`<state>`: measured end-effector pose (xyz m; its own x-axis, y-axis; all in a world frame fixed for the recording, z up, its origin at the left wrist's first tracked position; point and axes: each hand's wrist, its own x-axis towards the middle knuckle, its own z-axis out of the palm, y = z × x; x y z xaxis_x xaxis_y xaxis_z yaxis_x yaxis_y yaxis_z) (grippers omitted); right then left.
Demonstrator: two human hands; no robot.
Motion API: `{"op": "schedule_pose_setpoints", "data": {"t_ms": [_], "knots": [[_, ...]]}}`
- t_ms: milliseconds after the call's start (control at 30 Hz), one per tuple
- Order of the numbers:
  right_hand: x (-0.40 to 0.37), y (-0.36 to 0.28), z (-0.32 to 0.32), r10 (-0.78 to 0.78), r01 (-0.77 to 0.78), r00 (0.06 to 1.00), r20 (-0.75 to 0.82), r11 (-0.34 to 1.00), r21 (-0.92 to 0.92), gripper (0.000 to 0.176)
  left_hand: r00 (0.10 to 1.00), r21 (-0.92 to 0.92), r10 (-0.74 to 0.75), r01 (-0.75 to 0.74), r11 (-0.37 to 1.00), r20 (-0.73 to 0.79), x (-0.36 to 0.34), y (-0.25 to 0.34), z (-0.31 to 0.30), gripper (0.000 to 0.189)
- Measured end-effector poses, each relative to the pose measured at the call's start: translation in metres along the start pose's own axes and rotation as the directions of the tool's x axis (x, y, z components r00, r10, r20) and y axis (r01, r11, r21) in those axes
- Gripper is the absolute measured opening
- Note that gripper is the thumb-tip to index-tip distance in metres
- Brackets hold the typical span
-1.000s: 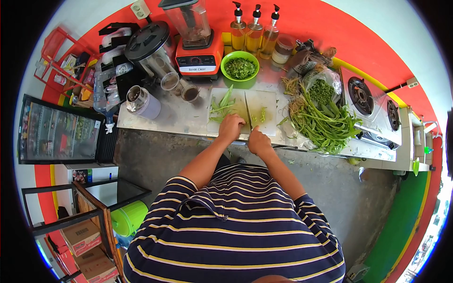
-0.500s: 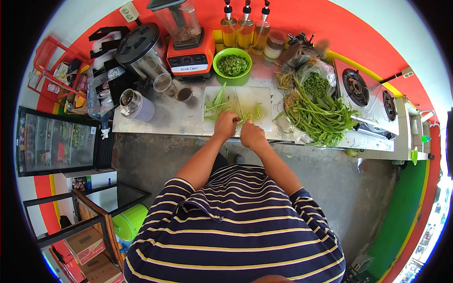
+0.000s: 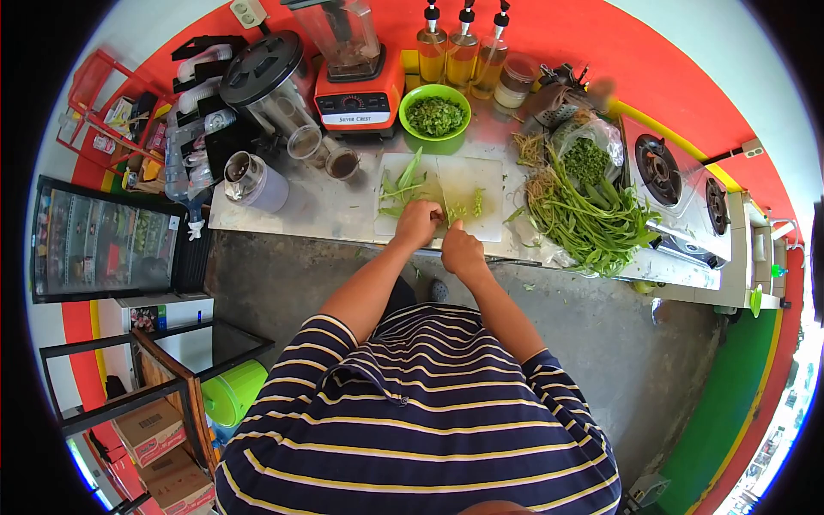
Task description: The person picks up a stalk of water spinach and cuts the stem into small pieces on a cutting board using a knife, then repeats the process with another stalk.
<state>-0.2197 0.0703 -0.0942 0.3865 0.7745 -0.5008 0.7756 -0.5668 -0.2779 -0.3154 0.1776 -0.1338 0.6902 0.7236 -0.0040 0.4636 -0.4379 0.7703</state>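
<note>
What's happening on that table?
Someone in a navy striped shirt is cutting up greens. Their right hand holds a thin-bladed knife over a white cutting board. Their left hand is curled beside the blade, though what's under its fingers is hidden. Long green leaves lie on the board's left, small cut pieces on its right. Chopped greens sit in a round lime-green bowl behind.

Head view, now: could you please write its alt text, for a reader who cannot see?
A person's right hand holds a knife at a white cutting board; the left hand is beside loose green leaves. Behind are a green bowl of chopped greens and a red-orange blender.
</note>
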Motion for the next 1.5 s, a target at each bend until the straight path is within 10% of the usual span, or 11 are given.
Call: {"op": "schedule_pose_setpoints", "data": {"t_ms": [1500], "knots": [[0.002, 0.001, 0.002, -0.058, 0.055, 0.997, 0.049, 0.996, 0.065, 0.043, 0.995, 0.030, 0.071, -0.069, 0.997, -0.069, 0.000, -0.014, 0.010, 0.008]]}}
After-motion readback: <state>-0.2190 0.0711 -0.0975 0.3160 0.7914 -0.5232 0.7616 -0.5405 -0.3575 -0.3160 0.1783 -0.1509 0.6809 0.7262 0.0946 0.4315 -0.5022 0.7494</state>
